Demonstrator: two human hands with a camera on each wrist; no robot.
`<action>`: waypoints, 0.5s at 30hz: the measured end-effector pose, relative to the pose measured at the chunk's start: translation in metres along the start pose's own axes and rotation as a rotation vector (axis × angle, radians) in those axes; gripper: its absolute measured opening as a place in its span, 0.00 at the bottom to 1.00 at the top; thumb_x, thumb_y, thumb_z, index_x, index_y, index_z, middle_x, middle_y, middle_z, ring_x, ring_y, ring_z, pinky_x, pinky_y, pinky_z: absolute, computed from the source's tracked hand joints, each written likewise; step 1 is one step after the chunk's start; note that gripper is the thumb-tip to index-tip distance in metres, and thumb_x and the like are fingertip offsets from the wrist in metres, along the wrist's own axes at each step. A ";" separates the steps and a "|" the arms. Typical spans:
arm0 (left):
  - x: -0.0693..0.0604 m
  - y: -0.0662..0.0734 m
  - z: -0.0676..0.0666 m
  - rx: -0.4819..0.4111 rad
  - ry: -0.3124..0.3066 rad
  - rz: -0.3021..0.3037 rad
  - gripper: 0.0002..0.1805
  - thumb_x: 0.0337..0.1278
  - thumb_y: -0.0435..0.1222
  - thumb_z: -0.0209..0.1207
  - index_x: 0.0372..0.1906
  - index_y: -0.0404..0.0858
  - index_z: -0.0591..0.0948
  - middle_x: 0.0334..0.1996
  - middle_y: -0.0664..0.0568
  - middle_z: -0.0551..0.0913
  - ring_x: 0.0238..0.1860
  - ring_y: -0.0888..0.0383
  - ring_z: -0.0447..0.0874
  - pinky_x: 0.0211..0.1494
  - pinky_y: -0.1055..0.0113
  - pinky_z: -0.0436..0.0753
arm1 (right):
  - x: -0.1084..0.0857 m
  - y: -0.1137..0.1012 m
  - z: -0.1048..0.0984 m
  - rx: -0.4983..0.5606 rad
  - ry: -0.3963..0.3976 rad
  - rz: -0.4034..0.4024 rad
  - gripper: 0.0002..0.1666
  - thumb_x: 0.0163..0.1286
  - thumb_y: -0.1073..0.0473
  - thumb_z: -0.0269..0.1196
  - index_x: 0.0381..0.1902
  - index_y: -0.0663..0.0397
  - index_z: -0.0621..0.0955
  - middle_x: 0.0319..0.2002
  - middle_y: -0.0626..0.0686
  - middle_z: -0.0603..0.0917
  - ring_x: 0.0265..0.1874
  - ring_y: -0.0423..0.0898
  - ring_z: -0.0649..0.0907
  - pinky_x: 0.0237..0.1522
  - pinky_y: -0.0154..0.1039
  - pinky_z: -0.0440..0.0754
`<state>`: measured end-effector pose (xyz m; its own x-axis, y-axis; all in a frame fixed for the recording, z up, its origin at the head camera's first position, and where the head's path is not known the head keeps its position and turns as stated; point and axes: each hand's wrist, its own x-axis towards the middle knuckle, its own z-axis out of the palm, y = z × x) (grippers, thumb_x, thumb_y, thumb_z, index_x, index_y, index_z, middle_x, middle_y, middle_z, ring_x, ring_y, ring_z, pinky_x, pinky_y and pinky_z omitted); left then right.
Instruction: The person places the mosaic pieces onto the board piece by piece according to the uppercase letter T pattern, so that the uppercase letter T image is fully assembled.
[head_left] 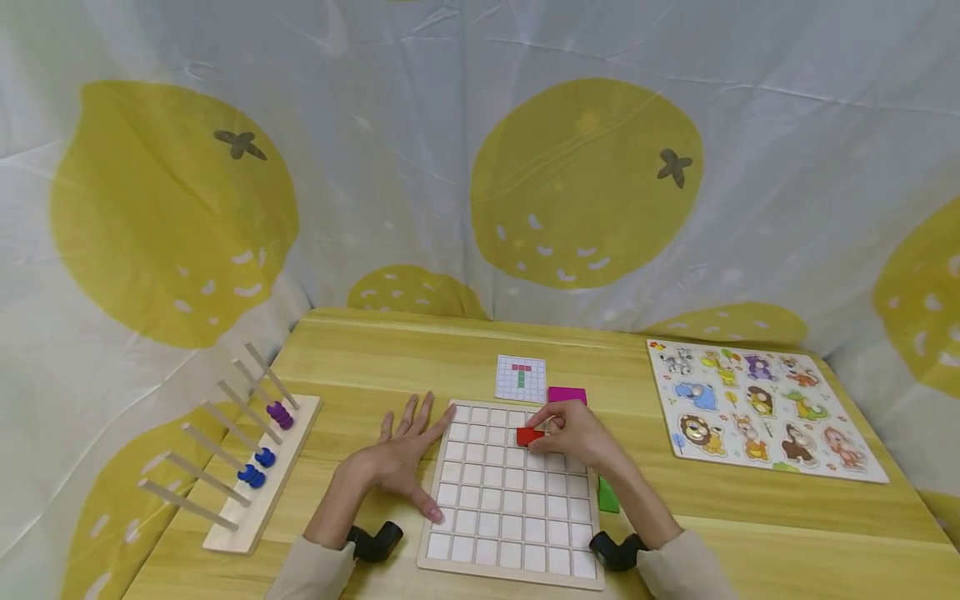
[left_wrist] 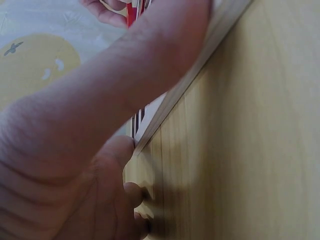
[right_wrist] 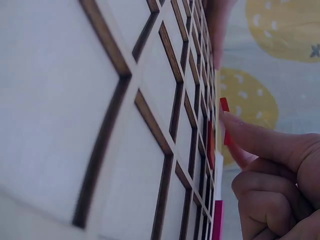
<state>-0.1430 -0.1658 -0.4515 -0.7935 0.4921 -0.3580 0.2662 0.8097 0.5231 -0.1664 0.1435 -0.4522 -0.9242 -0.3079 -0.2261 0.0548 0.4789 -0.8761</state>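
Note:
A pale wooden grid board (head_left: 512, 502) lies flat on the table. Over its upper part my right hand (head_left: 573, 433) pinches a small red tile (head_left: 527, 437) between thumb and finger. The right wrist view shows this tile (right_wrist: 224, 106) tilted above the grid, beside another red piece (right_wrist: 211, 145) at the board. With fingers spread, my left hand (head_left: 397, 462) touches the board's left edge with thumb and index finger; in the left wrist view the hand (left_wrist: 110, 185) lies against the board's side (left_wrist: 165, 115).
Behind the board lie a pattern card (head_left: 521, 379) and magenta pieces (head_left: 567, 394). Green pieces (head_left: 608, 495) are at its right side. A peg stand (head_left: 262, 487) with blue and purple beads stands left, an animal puzzle (head_left: 757, 408) lies right. Patterned cloth (head_left: 390, 167) hangs behind the table.

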 end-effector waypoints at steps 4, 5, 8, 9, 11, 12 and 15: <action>0.001 0.001 0.000 0.002 -0.003 0.002 0.82 0.28 0.57 0.84 0.85 0.45 0.39 0.82 0.34 0.23 0.82 0.33 0.17 0.79 0.28 0.26 | 0.001 -0.002 0.005 -0.004 0.020 0.033 0.14 0.57 0.67 0.78 0.41 0.62 0.88 0.15 0.47 0.64 0.18 0.42 0.62 0.24 0.33 0.62; 0.001 0.001 0.000 0.002 -0.003 0.002 0.82 0.28 0.57 0.84 0.85 0.45 0.39 0.82 0.34 0.23 0.82 0.33 0.17 0.79 0.28 0.26 | 0.002 -0.002 0.006 -0.006 0.024 0.038 0.14 0.56 0.67 0.78 0.41 0.61 0.88 0.15 0.46 0.64 0.18 0.42 0.62 0.24 0.33 0.62; 0.001 0.001 0.000 0.003 -0.003 0.001 0.82 0.28 0.57 0.84 0.85 0.45 0.39 0.82 0.34 0.24 0.82 0.33 0.17 0.79 0.28 0.26 | 0.002 -0.004 0.008 -0.017 0.034 0.047 0.13 0.56 0.68 0.77 0.40 0.61 0.88 0.15 0.47 0.64 0.17 0.42 0.62 0.24 0.33 0.61; 0.001 0.001 0.000 0.002 -0.003 0.000 0.83 0.28 0.57 0.84 0.85 0.45 0.39 0.82 0.34 0.24 0.82 0.33 0.17 0.79 0.28 0.26 | 0.002 -0.004 0.009 -0.027 0.038 0.045 0.13 0.56 0.68 0.77 0.40 0.61 0.88 0.15 0.47 0.64 0.17 0.42 0.62 0.23 0.33 0.60; 0.001 0.001 0.000 0.003 -0.003 -0.001 0.83 0.28 0.57 0.84 0.85 0.45 0.39 0.82 0.34 0.24 0.82 0.33 0.17 0.79 0.27 0.26 | 0.003 -0.005 0.011 -0.037 0.046 0.059 0.13 0.56 0.68 0.77 0.40 0.59 0.88 0.14 0.47 0.65 0.17 0.42 0.62 0.24 0.33 0.60; 0.001 0.001 0.000 0.003 -0.003 -0.001 0.83 0.28 0.57 0.84 0.85 0.45 0.39 0.82 0.34 0.24 0.82 0.33 0.17 0.79 0.27 0.26 | 0.003 -0.005 0.012 -0.043 0.051 0.064 0.13 0.56 0.68 0.77 0.40 0.58 0.88 0.14 0.47 0.65 0.17 0.42 0.63 0.24 0.33 0.60; 0.001 0.000 0.000 0.000 -0.003 -0.003 0.83 0.27 0.57 0.84 0.85 0.45 0.39 0.82 0.34 0.24 0.82 0.33 0.17 0.79 0.28 0.26 | 0.004 -0.005 0.014 -0.047 0.062 0.074 0.13 0.55 0.68 0.78 0.40 0.57 0.88 0.14 0.47 0.66 0.18 0.42 0.64 0.24 0.34 0.62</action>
<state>-0.1439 -0.1647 -0.4520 -0.7925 0.4907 -0.3620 0.2638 0.8111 0.5220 -0.1653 0.1280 -0.4552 -0.9398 -0.2198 -0.2615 0.1074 0.5368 -0.8369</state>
